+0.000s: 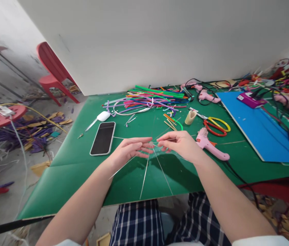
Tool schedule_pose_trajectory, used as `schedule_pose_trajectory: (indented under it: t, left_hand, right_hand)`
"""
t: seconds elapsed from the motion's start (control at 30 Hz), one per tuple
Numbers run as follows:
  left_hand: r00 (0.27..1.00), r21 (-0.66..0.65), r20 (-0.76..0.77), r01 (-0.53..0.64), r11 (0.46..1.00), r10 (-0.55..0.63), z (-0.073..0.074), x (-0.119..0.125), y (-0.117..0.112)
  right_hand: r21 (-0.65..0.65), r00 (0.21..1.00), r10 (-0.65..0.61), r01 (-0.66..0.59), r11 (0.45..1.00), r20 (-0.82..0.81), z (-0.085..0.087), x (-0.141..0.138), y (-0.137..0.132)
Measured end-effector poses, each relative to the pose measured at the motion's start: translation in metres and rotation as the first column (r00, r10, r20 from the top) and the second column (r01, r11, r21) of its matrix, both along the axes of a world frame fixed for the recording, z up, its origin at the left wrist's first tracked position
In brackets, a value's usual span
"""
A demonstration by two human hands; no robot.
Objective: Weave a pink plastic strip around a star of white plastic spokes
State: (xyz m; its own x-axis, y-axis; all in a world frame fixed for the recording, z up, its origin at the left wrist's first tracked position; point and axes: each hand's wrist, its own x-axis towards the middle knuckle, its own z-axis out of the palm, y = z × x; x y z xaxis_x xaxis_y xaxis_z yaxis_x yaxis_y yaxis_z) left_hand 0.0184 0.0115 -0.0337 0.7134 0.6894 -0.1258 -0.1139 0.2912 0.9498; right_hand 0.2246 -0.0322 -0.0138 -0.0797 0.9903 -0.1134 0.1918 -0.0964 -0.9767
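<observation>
"Where were the wires [145, 176]?"

"Between the left hand [131, 148] and the right hand [177, 141]. They met at a pale hub [151, 144] by the fingertips and fanned outward, two of them running back toward the person's lap."

"What was the right hand doing?"

"Its thumb and forefinger were pinching a wire close to the hub, with the other fingers curled under."

"And the left?"

"Its fingers reached out nearly straight toward the hub, slightly apart. I couldn't tell whether they gripped anything."

"What lay around them?"

"The phone [103, 138] was just left of the left hand. A pink glue gun [214, 148] lay just right of the right hand, its black cord trailing off. Beyond that hand stood a tan tube [191, 117], with the scissors [218, 126] to its right. A bright heap of stems [157, 97] lay well past both hands."
</observation>
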Motion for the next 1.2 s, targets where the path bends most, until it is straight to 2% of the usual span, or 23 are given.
schedule_pose_trajectory:
  t: [0.1, 0.17, 0.27, 0.33, 0.43, 0.57, 0.87, 1.2]
  left_hand:
    - [0.992, 0.020, -0.126, 0.018, 1.000, -0.016, 0.003, 0.003, -0.003]
    - [0.978, 0.029, -0.208, -0.002, 1.000, 0.008, 0.002, 0.007, -0.006]
    - [0.961, 0.066, -0.269, -0.043, 0.997, 0.059, -0.001, 0.012, -0.008]
    - [0.956, 0.108, -0.274, -0.081, 0.991, 0.108, -0.004, 0.014, -0.009]
    - [0.949, 0.157, -0.260, -0.139, 0.978, 0.176, -0.007, 0.014, -0.011]
    - [0.950, 0.159, -0.249, -0.152, 0.976, 0.188, -0.008, 0.014, -0.013]
    - [0.953, 0.152, -0.241, -0.152, 0.977, 0.186, -0.006, 0.015, -0.015]
    - [0.957, 0.164, -0.241, -0.124, 0.979, 0.161, -0.006, 0.014, -0.014]
  right_hand:
    - [-0.051, 0.999, 0.044, -0.044, 0.998, 0.001, -0.001, 0.002, -0.002]
    - [-0.039, 0.997, 0.068, -0.066, 0.997, 0.036, -0.001, 0.001, -0.004]
    - [0.093, 0.968, 0.091, -0.115, 0.989, 0.234, 0.002, -0.002, -0.009]
    - [0.173, 0.913, 0.071, -0.152, 0.973, 0.402, 0.007, -0.004, -0.012]
    - [0.192, 0.844, 0.066, -0.196, 0.962, 0.532, 0.014, -0.005, -0.017]
    - [0.208, 0.840, 0.098, -0.242, 0.948, 0.533, 0.018, -0.005, -0.019]
    - [0.276, 0.785, 0.036, -0.260, 0.925, 0.619, 0.019, -0.009, -0.019]
    - [0.318, 0.761, 0.051, -0.330, 0.889, 0.647, 0.013, -0.009, -0.020]
